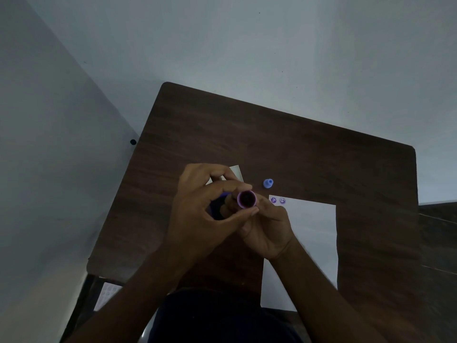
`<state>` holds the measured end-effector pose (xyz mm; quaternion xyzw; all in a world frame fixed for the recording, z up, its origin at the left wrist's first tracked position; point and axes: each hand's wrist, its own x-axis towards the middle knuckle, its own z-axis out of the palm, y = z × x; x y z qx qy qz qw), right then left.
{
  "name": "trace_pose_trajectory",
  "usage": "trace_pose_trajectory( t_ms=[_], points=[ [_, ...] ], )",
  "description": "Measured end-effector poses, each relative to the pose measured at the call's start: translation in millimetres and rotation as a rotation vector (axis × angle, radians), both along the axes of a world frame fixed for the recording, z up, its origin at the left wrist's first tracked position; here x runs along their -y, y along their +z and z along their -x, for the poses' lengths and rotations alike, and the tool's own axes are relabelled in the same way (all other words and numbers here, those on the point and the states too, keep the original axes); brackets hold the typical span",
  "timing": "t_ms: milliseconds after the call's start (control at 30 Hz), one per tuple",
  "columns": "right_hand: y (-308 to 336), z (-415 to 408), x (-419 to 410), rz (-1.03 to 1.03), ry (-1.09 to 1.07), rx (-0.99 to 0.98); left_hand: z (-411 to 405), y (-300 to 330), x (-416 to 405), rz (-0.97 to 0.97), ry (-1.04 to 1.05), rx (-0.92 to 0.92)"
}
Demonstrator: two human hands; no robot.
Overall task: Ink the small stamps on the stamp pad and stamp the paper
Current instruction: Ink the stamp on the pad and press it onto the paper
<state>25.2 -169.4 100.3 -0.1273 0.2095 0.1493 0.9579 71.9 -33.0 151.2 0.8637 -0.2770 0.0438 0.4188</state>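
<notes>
A small purple stamp [246, 199] is held up above the table, its round dark face turned towards the camera. My left hand [202, 206] and my right hand [267, 229] both grip it with their fingertips. A dark blue piece [217, 206] shows inside my left palm, mostly hidden. The white paper [311, 243] lies to the right, with two purple stamp prints [277, 200] at its top left corner. A small blue stamp [268, 183] stands on the table beyond the paper. A white object [236, 172], perhaps the stamp pad, lies behind my left hand, mostly covered.
The dark wooden table [272, 139] stands against a pale wall. Its left edge runs down past my left arm. A white patterned sheet [107, 295] lies below the table at lower left. Another dark surface [437, 231] adjoins on the right.
</notes>
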Motion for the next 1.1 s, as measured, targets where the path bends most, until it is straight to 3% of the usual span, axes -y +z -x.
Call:
trace_pose_trajectory(
  t_ms=[333,600,833,967,1100],
  points=[
    [-2,-1,-5,-0.037,-0.022,-0.011,-2,-2,-4,0.040,-0.018,-0.005],
    [-9,-2,6,0.007,0.111,0.098,-1,-10,-4,0.047,-0.027,0.012],
    [-19,-8,25,0.315,0.318,0.164,-1,-33,-8,0.021,-0.017,-0.106],
    [-25,-9,23,0.335,0.323,0.192,-2,-48,-7,0.019,0.017,0.044],
    [-34,-12,26,0.478,0.302,0.124,-2,-66,-14,0.091,0.041,-0.103]
  ],
)
